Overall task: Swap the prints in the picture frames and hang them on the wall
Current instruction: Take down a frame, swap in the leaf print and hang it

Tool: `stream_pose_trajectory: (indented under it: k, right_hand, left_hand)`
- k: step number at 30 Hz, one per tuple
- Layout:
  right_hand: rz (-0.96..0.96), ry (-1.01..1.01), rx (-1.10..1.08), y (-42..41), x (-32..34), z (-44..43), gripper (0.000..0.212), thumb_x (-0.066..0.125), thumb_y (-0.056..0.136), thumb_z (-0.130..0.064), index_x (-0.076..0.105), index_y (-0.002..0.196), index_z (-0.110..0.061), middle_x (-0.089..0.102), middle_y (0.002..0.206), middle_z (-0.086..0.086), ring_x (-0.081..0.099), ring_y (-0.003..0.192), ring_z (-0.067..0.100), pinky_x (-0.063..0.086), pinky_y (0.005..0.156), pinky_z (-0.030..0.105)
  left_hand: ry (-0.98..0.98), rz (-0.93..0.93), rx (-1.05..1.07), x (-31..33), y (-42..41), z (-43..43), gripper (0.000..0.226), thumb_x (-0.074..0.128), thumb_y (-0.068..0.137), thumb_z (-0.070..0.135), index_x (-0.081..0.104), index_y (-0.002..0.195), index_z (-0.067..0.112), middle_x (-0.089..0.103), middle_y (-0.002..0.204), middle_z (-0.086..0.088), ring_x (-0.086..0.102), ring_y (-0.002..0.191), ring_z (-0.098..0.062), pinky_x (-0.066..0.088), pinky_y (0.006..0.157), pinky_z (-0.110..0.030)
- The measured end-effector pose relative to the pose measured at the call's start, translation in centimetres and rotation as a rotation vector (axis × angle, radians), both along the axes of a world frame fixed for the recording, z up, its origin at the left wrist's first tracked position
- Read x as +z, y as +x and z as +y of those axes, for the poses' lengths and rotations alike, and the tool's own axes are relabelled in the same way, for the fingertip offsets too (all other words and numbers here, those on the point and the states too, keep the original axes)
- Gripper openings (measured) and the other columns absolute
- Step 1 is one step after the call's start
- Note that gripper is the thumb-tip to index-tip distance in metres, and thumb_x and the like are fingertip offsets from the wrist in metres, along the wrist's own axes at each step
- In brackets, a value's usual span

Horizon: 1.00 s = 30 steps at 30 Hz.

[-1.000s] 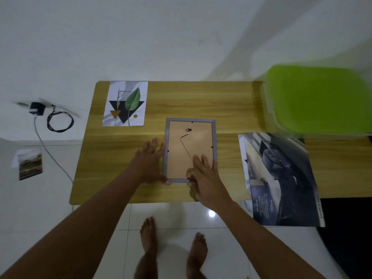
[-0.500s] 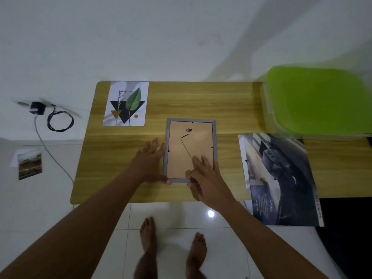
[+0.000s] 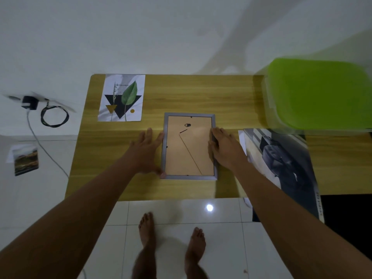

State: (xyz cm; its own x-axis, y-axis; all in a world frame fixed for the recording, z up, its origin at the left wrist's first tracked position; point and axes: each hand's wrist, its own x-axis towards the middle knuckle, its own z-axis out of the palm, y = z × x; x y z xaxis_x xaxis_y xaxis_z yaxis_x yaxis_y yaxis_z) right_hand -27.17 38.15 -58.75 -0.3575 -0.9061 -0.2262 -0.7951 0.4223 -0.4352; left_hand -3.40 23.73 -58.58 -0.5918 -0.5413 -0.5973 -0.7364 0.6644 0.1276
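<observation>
White wall [image 3: 161, 37] behind; pale tiled floor [image 3: 221, 248] below. Wooden counter [image 3: 191, 93] set against the wall. Green-lidded container [image 3: 322, 93] at its right end, a dark print [image 3: 285, 158] overhanging the near edge beside it. Picture frame [image 3: 189, 150] lies face down at centre, backing uppermost. Leaf print [image 3: 121, 97] flat at the far left. Left hand [image 3: 146, 152] flat against the frame's left edge, fingers [image 3: 149, 133] straight, close together. Right hand [image 3: 226, 150] along the right edge, fingers [image 3: 219, 131] extended.

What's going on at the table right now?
A person has a grey picture frame face down on the wooden table, backing up. The left hand lies flat against its left edge; the right hand rests over its right edge. A leaf print lies loose at the far left, a dark poster at the right.
</observation>
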Motion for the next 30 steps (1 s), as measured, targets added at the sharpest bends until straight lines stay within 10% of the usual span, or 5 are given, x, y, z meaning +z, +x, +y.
stream_pose_trajectory:
  k: [5, 21, 24, 30]
  right_hand:
    - [0.076, 0.014, -0.014, 0.2, -0.2, -0.4, 0.040, 0.049, 0.098, -0.025, 0.047, 0.134, -0.009, 0.055, 0.123, 0.012, 0.052, 0.102, 0.035, 0.041, 0.090, 0.042]
    - [-0.053, 0.063, -0.037, -0.4, 0.2, -0.5, 0.044, 0.047, 0.098, -0.015, 0.044, 0.142, -0.010, 0.050, 0.139, 0.014, 0.047, 0.123, 0.040, 0.041, 0.103, 0.049]
    - [0.032, -0.018, 0.014, -0.9, 0.1, -1.7, 0.035, 0.053, 0.095, -0.025, 0.055, 0.123, -0.005, 0.061, 0.112, 0.014, 0.057, 0.104, 0.034, 0.048, 0.092, 0.049]
    - [0.180, -0.024, 0.137, -1.9, 0.0, -8.1, 0.044, 0.052, 0.098, -0.037, 0.052, 0.137, -0.016, 0.051, 0.131, 0.014, 0.045, 0.123, 0.035, 0.040, 0.097, 0.047]
  left_hand:
    - [0.008, -0.014, -0.004, 0.0, -0.2, -0.1, 0.143, 0.079, 0.056, 0.068, -0.026, 0.147, 0.036, -0.026, 0.158, -0.015, -0.020, 0.145, -0.040, 0.007, 0.114, -0.065]
    - [0.032, -0.010, 0.014, 0.4, -0.3, 0.0, 0.142, 0.079, 0.057, 0.066, -0.026, 0.148, 0.036, -0.028, 0.157, -0.014, -0.024, 0.144, -0.039, 0.004, 0.114, -0.065]
    - [0.014, -0.013, 0.005, 0.3, -0.3, 0.0, 0.142, 0.078, 0.057, 0.068, -0.026, 0.148, 0.035, -0.027, 0.158, -0.014, -0.024, 0.144, -0.039, 0.005, 0.113, -0.068]
    - [0.029, 0.002, 0.011, -0.5, 0.0, -0.3, 0.143, 0.078, 0.055, 0.070, -0.028, 0.146, 0.038, -0.033, 0.156, -0.011, -0.027, 0.143, -0.038, 0.003, 0.111, -0.071]
